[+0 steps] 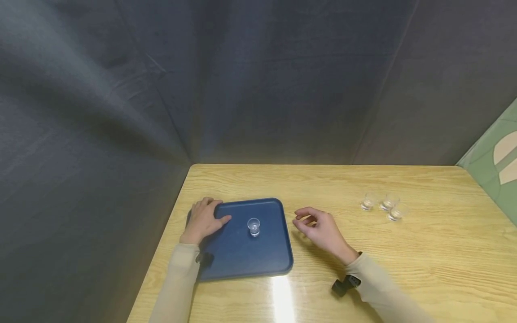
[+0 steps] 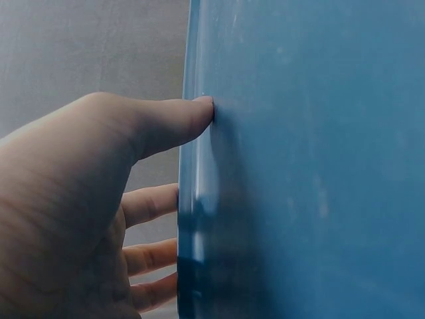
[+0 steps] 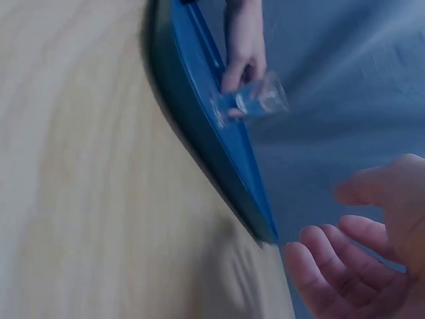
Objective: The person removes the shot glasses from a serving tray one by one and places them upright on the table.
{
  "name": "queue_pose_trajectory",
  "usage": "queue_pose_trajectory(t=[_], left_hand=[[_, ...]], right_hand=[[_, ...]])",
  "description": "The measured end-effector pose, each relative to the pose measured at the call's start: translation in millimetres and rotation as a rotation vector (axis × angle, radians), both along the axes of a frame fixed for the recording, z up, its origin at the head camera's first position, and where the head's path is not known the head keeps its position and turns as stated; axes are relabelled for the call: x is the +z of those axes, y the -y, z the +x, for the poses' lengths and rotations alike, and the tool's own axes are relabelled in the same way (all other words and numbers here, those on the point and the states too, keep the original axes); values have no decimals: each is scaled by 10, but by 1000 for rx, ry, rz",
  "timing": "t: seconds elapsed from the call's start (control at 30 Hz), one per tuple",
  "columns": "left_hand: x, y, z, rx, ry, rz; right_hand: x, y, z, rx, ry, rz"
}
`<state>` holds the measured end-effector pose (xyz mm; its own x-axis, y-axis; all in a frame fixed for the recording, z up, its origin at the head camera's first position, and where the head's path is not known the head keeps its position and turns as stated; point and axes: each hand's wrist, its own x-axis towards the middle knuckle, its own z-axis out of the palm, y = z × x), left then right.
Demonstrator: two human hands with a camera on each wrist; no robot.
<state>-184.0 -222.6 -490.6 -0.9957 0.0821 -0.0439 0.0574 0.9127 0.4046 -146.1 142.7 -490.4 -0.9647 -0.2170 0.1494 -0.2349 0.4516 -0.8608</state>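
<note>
A blue tray (image 1: 242, 260) lies on the wooden table, with one small clear shot glass (image 1: 253, 228) upright near its middle. My left hand (image 1: 202, 220) grips the tray's left edge. In the left wrist view its thumb (image 2: 196, 118) laps over the rim while the other fingers (image 2: 151, 203) press along the outer side. Just past the tray's right edge, my right hand (image 1: 321, 229) hovers over the table with loosely bent fingers and nothing in them. The right wrist view shows those fingers (image 3: 332, 266) apart from the tray.
Three more clear shot glasses, one of them the left glass (image 1: 367, 202), stand together at the back right of the table (image 1: 444, 260). Dark cloth (image 1: 282, 89) hangs behind and to the left. A green patterned surface (image 1: 497, 157) shows at the far right.
</note>
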Motion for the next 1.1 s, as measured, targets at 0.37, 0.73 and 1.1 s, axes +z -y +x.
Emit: queue_pose_trajectory(t=[0.37, 0.73, 1.1], left_hand=[[-20, 12, -13, 4, 3, -6], [-5, 16, -14, 7, 5, -6], [-5, 2, 4, -7, -16, 2]], right_hand=[[-29, 370, 52, 76, 12, 0], [2, 686, 30, 165, -85, 4], [23, 918, 7, 117, -153, 98]])
